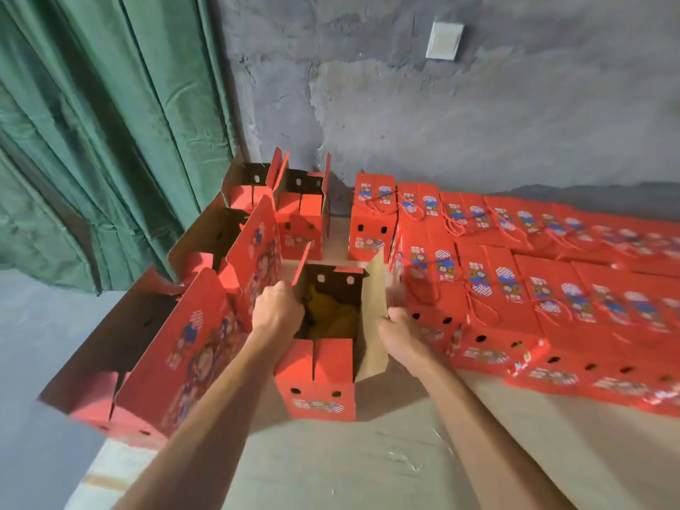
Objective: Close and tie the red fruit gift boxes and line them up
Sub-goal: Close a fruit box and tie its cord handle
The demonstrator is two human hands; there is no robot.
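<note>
Nearest the camera, two bare forearms reach forward over a sheet of brown cardboard (368,465) spread on the floor. Between the hands stands the open red box (319,377), its top flaps up and yellow fruit (331,314) showing inside.

The left hand (276,311) is at the box's left top edge, fingers curled over the rim and into the opening, gripping that side beside the raised red flap (301,265). The right hand (399,331) is on the box's right side, fingers bent round the lower edge of the tall brown flap (373,311) that stands upright there, holding it.

Left of the open box, three or four more unclosed boxes (184,347) lean in a row with large printed flaps raised; the exact count is unclear because they overlap. Behind the open box stand two further unclosed boxes (300,219), side by side, flaps up.

Right of the open box, closed boxes (515,288) with red cord handles lie packed in two rows running off to the right; at least six can be made out in each row, the farthest being blurred.

Beyond everything, a rough grey wall (404,104) carries one pale switch plate (444,41), and a green curtain (103,123) hangs to the left of the boxes.
</note>
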